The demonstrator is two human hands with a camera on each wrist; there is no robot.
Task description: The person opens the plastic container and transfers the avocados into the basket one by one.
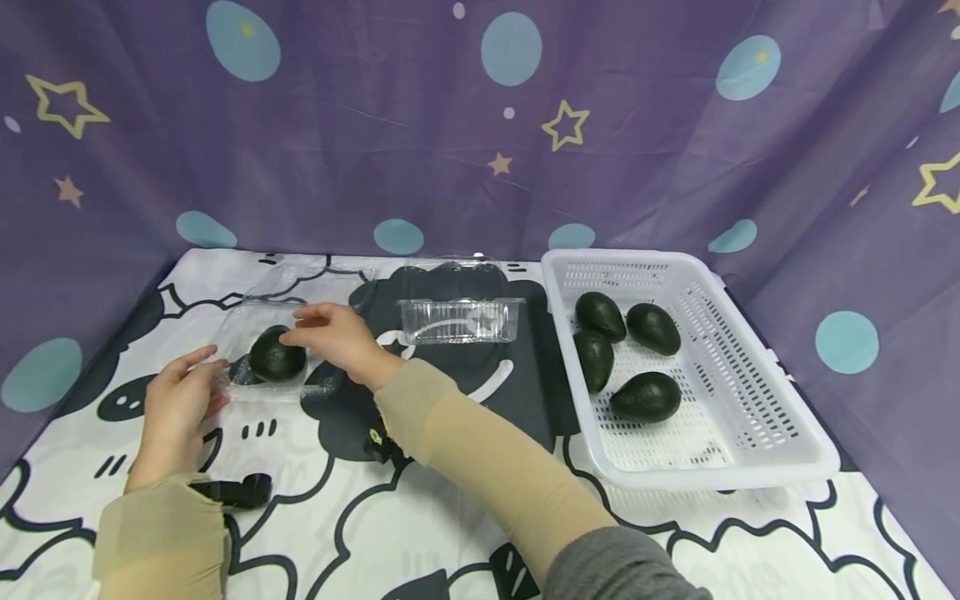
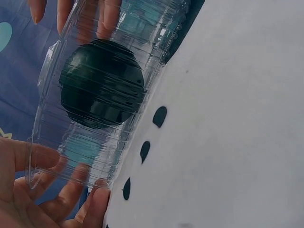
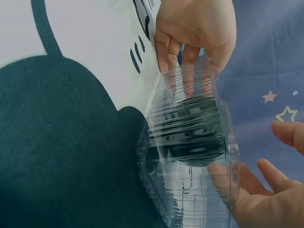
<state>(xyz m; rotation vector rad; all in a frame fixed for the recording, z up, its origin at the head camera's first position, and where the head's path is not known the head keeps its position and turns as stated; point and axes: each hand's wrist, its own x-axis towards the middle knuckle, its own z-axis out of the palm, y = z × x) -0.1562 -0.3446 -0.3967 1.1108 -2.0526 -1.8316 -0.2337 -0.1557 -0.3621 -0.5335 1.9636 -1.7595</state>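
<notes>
A dark green avocado (image 1: 276,354) lies inside a clear plastic clamshell container (image 1: 262,392) at the left of the table, with its lid folded back. My left hand (image 1: 176,400) holds the container's left end, the thumb over the rim and the other fingers against the outside wall, as the left wrist view shows. Over the container's right side is my right hand (image 1: 337,337), its fingers loosely extended and the fingertips right at the avocado. Through the ribbed plastic, the right wrist view shows the same avocado (image 3: 194,130) with one right fingertip beside it.
A second clear clamshell container (image 1: 459,321) stands at the back middle with its lid up. On the right, a white perforated basket (image 1: 712,479) holds several avocados (image 1: 647,397). A patterned cloth covers the table, and a purple curtain (image 1: 450,183) hangs behind it.
</notes>
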